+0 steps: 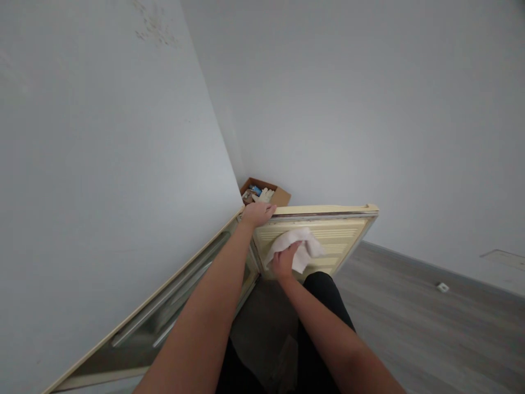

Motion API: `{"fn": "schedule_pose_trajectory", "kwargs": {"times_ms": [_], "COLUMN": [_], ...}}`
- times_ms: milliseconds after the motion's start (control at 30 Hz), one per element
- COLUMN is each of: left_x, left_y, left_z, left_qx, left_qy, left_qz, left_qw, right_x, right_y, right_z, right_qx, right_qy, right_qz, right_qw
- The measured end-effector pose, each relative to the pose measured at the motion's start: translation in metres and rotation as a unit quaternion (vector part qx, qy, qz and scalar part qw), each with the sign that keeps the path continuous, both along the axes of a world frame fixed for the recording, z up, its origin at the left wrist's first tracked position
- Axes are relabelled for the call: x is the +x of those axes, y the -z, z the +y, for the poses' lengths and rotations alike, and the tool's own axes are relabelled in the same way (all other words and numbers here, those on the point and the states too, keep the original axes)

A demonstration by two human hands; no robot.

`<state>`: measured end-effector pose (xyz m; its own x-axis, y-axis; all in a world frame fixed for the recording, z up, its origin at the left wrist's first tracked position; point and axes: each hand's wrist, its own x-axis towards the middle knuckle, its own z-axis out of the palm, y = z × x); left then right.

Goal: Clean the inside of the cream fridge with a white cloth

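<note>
A cream-coloured door [328, 232], swung open from the fridge [172, 306] that is standing against the left wall, is lying with its long top edge running left to right across the view, from the hinge corner near the middle out to a free corner pointing right. Its ribbed inner face is turning toward the person, and the ribs are running along that same left-right axis.

The left hand [257, 213] is resting palm down on the top edge at the hinge end, its fingers [268, 208] curling loosely over the rim and gripping it, with the forearm stretching up from the lower left, nearly straight.

The right hand [284, 261] is pressing a crumpled white cloth [297, 246] against the ribbed inner face just below the top edge. Its fingers are bunching closed into the cloth, knuckles toward the camera, and the forearm is rising from the lower right. The cloth is spreading up and to the right of the hand.

Behind the door, on top of the fridge in the corner, an open cardboard box [279, 196] is holding small items. The grey floor [410, 317] is running off to the right.
</note>
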<state>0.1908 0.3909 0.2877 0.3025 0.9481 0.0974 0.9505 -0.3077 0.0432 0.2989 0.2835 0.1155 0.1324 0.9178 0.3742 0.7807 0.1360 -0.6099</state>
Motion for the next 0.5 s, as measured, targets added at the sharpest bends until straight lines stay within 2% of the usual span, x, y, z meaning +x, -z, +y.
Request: {"fn": "schedule_pose_trajectory", "kwargs": {"times_ms": [100,167,233,300,333,433,500], "left_x": [-0.001,-0.002,-0.002,-0.002,-0.002,-0.002,-0.003], "left_y": [0.001,0.001,-0.001,-0.002,-0.003,-0.005,-0.006], "left_z": [0.0,0.0,0.0,-0.001,-0.002,-0.003,-0.003], "left_qx": [0.003,0.002,0.0,-0.004,-0.006,-0.01,-0.012], "left_qy": [0.004,0.004,0.004,0.006,0.008,0.016,0.02], "left_qz": [0.003,0.007,0.01,0.012,0.012,0.01,0.007], "left_qw": [1.0,1.0,1.0,1.0,1.0,1.0,1.0], "right_x": [-0.018,-0.016,-0.004,0.016,0.03,0.081,0.121], "right_y": [0.01,0.006,-0.004,-0.015,-0.019,-0.03,-0.034], "right_z": [-0.012,-0.013,-0.005,0.007,0.013,0.023,0.018], "right_qx": [-0.027,-0.099,-0.194,-0.254,-0.264,-0.275,-0.286], "right_qy": [-0.118,-0.205,-0.243,-0.251,-0.252,-0.227,-0.177], "right_qz": [-0.113,-0.199,-0.266,-0.303,-0.309,-0.314,-0.313], "right_qw": [0.986,0.953,0.913,0.884,0.878,0.88,0.888]}}
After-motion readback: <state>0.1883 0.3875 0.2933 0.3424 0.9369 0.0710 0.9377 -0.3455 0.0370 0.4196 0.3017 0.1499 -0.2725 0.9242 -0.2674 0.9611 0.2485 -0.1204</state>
